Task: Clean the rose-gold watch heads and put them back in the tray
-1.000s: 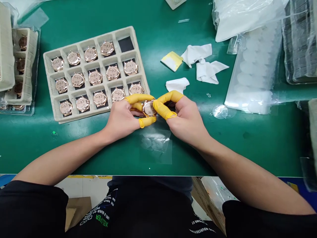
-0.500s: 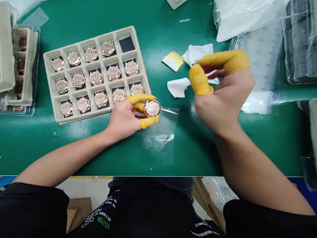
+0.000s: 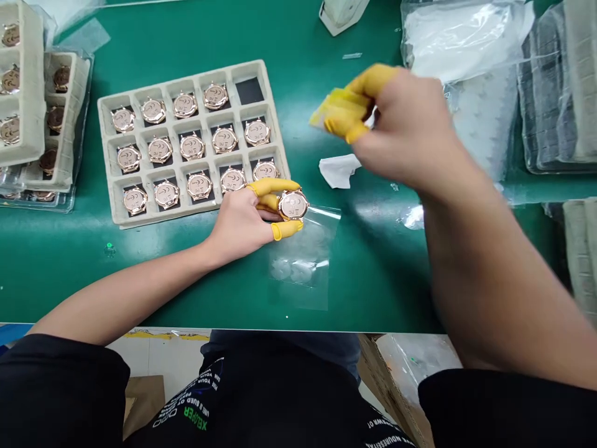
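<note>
My left hand (image 3: 261, 214), in yellow finger cots, pinches a rose-gold watch case (image 3: 293, 204) by its edges, its engraved back turned up. Just left of it is a beige tray (image 3: 108, 180) of similar watch cases (image 3: 191, 147), lying back up on black pads; the far right pocket holds only a black pad. My right hand (image 3: 396, 118), also wearing yellow cots and blurred, has its fingers closed on a small yellow and white square (image 3: 318, 119). A white wipe (image 3: 338, 171) lies under that hand's near side. Clear plastic film (image 3: 303, 261) rests below the held watch case.
Stacked trays of watch cases (image 3: 28, 146) stand at the left. At the far right are clear plastic trays (image 3: 543, 93) and a bag of white material (image 3: 461, 37). A pale container (image 3: 342, 14) stands at the back. The table's front edge runs before my body.
My right hand has moved left and closed on the yellow and white square. The left hand still holds the watch case. The whole view has shifted slightly.
</note>
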### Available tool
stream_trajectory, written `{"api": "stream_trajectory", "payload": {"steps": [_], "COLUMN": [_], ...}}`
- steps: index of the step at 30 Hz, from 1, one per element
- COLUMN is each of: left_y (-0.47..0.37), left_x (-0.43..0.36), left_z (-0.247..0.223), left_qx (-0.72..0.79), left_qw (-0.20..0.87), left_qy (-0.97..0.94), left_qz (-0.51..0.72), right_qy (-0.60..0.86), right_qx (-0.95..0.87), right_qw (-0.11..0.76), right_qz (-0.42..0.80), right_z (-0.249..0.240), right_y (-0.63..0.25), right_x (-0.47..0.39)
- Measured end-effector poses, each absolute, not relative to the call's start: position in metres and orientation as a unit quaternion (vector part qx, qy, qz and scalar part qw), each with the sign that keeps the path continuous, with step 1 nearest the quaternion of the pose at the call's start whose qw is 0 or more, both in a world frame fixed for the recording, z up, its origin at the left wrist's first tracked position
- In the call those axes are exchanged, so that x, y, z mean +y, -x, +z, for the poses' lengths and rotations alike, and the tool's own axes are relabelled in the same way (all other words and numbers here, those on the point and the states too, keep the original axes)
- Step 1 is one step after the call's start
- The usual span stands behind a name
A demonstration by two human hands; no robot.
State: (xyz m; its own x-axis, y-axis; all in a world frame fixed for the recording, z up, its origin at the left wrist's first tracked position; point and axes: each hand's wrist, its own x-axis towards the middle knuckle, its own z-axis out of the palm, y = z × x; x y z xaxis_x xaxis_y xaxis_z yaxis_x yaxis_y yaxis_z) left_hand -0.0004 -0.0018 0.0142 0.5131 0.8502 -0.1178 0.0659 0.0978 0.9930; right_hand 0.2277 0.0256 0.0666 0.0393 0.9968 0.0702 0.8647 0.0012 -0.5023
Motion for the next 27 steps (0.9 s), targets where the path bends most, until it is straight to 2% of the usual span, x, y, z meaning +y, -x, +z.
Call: {"api": "stream_trajectory", "payload": {"steps": [1,2,4,6,9,16,19,23,25,27], "left_y": [0.0,-0.001,-0.002,-0.002,-0.002,0.0,0.001,0.0,0.0,0.001], "left_x": [-0.002,-0.002,-0.002,-0.002,-0.002,-0.003,-0.003,-0.002,-0.002,-0.003], "left_z": [0.014,0.014,0.014,0.013,0.011,0.008,0.007,0.008,0.01,0.011], "left_qx": [0.387,0.389,0.387,0.383,0.384,0.381,0.38,0.382,0.382,0.379], "left_qw": [0.634,0.635,0.638,0.642,0.648,0.643,0.639,0.654,0.651,0.634], "left_qy": [-0.593,-0.59,-0.589,-0.59,-0.586,-0.595,-0.6,-0.583,-0.587,-0.605], "left_qz": [0.311,0.312,0.31,0.306,0.3,0.295,0.294,0.293,0.295,0.298], "right_qy": [0.642,0.593,0.541,0.528,0.52,0.555,0.575,0.609,0.644,0.692], "right_qx": [-0.678,-0.693,-0.733,-0.755,-0.762,-0.731,-0.71,-0.632,-0.603,-0.602], "right_qw": [0.298,0.343,0.349,0.317,0.29,0.29,0.307,0.376,0.395,0.38], "right_qz": [0.196,0.222,0.22,0.225,0.255,0.272,0.265,0.299,0.255,0.119], "right_z": [0.066,0.064,0.058,0.05,0.041,0.034,0.027,0.019,0.02,0.024], "right_y": [-0.225,-0.223,-0.218,-0.215,-0.212,-0.207,-0.203,-0.212,-0.224,-0.233], "right_x": [0.008,-0.009,-0.035,-0.047,-0.045,-0.043,-0.045,-0.039,-0.035,-0.033]}}
